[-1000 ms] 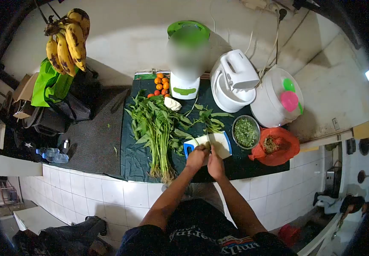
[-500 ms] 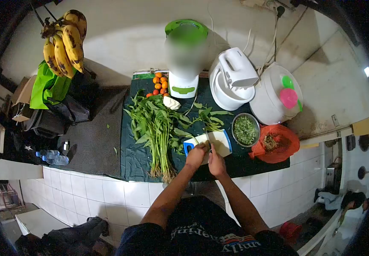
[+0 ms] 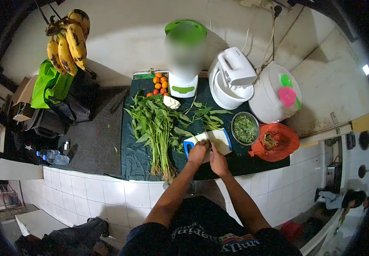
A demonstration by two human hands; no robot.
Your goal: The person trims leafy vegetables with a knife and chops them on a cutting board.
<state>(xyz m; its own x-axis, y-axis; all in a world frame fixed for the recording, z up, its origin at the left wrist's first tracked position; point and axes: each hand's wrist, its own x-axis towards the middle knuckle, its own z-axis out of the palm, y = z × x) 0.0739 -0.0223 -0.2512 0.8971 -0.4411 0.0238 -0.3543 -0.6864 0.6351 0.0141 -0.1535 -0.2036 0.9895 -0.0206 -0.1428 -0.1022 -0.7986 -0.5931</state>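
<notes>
Both hands meet over a white cutting board [image 3: 222, 143] with blue ends. My left hand [image 3: 198, 151] is closed round green stems at the board's left part. Beside it, my right hand [image 3: 217, 160] is closed on the handle of a knife [image 3: 206, 133], whose blade points away from me. Cut leafy stems [image 3: 210, 117] lie just behind the board. A large bunch of leafy greens [image 3: 157, 128] with roots toward me rests to the left. On the right stand a metal bowl of chopped greens [image 3: 245, 129] and a red plastic bag [image 3: 280, 143] holding scraps.
Orange tomatoes [image 3: 161, 83], a white lump [image 3: 171, 102], a blender-like appliance [image 3: 183, 85], a stand mixer [image 3: 235, 79] and a white round container [image 3: 276, 91] stand behind. Bananas [image 3: 69, 42] hang at left above a green bag [image 3: 50, 85]. A person [image 3: 346, 199] is at far right.
The knife blade has shifted slightly to the left and is tilted more, and both hands have moved a little. The hands keep their hold on the stems and the knife.
</notes>
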